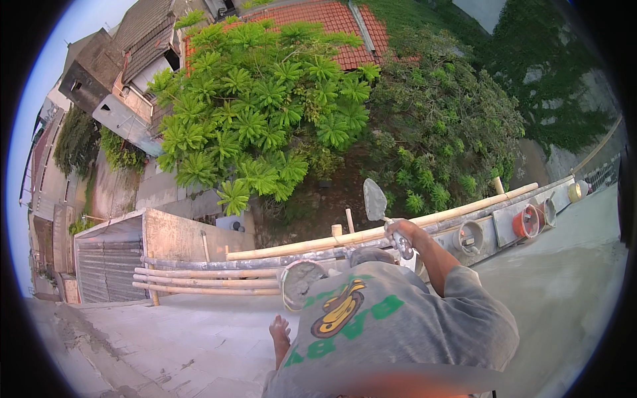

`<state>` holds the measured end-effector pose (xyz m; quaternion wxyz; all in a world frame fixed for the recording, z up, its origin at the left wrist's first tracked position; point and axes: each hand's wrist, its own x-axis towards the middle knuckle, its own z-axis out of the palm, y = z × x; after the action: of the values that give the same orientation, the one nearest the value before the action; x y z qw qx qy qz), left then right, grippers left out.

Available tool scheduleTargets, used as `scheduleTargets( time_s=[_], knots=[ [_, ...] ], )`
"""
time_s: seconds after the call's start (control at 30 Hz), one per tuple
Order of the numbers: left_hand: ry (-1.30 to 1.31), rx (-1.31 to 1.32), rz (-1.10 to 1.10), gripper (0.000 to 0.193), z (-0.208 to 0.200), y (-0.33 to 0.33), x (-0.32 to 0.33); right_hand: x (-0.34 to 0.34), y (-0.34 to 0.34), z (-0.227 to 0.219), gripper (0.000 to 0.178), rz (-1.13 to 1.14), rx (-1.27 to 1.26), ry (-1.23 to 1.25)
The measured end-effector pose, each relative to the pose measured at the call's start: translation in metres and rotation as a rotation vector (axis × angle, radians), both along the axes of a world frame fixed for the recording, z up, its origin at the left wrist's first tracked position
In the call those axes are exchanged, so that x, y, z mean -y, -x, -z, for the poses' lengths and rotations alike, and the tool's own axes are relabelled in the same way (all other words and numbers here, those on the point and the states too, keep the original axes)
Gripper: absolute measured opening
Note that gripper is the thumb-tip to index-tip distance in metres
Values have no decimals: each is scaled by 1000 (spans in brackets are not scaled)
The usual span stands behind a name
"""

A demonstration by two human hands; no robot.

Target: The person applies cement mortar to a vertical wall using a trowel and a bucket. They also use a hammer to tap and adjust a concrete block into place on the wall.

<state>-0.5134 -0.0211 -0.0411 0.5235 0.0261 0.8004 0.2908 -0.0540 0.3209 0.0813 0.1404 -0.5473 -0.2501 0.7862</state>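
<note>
My right hand (405, 235) is raised in front of me, fingers wrapped round the handle of a pointing trowel (375, 200). The trowel's grey, mortar-smeared blade points away from me, over the bamboo rail. Low on my left, my left hand (280, 328) holds nothing, its fingers somewhat apart near the pale wall surface. Just beyond that hand stands a bucket of wet grey mortar (302, 282), beside the bamboo poles. My grey shirt with a printed figure hides part of the space between my arms.
Long bamboo poles (292, 254) form a rail along the scaffold edge, with a drop and green trees (265, 113) beyond. To the right, along the planks, sit a pale bucket (469, 237), an orange-red bucket (527, 222) and a yellowish container (577, 192). Grey plastered wall (557, 285) rises on the right.
</note>
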Motion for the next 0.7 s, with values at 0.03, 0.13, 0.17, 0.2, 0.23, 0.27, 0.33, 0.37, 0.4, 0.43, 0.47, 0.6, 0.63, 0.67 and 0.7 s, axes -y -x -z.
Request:
scheduleTargets(
  time_s=[0.03, 0.13, 0.17, 0.2, 0.23, 0.27, 0.33, 0.37, 0.4, 0.43, 0.47, 0.6, 0.63, 0.67, 0.7],
  knots=[
    [2, -13, -24, 62, 2, -2, 1, 0, 2, 0, 5, 2, -5, -10],
    [-13, -26, -48, 59, 10, -4, 8, -4, 6, -1, 5, -9, -11, -20],
    [-22, -27, -48, 58, 14, -4, 10, -5, 8, -3, 4, 0, 8, -1],
    [-31, -28, -49, 57, 17, -3, 12, -6, 10, -5, 4, -8, 2, 16],
    [-40, -30, -50, 56, 20, -2, 16, -6, 11, -8, 4, -17, -4, 34],
    [-55, -18, -100, 54, 21, -7, 15, -9, 12, -9, 4, -30, -5, 42],
    [-79, 5, -232, 48, 18, -16, 12, -12, 12, 0, 5, -61, -46, 6],
    [-90, 21, -322, 45, 17, -19, 10, -14, 13, 2, 5, -72, -16, -6],
    [-85, 30, -332, 41, 18, -20, 11, -16, 18, -3, 5, -90, 17, -14],
    [-81, 39, -344, 37, 18, -20, 12, -17, 22, -12, 5, -105, 39, -7],
    [-77, 47, -357, 34, 18, -21, 14, -19, 26, -17, 5, -116, 58, -11],
    [-54, 10, -362, 50, 25, -27, 17, -28, 32, -13, 6, -184, 71, -39],
    [-42, 8, -370, 51, 27, -30, 17, -29, 31, -9, 6, -192, 65, -23],
    [-35, 4, -377, 52, 31, -30, 18, -30, 36, -7, 6, -200, 56, -11],
    [-50, 7, -387, 51, 34, -33, 19, -30, 41, -12, 7, -205, 76, -20]
  ],
)
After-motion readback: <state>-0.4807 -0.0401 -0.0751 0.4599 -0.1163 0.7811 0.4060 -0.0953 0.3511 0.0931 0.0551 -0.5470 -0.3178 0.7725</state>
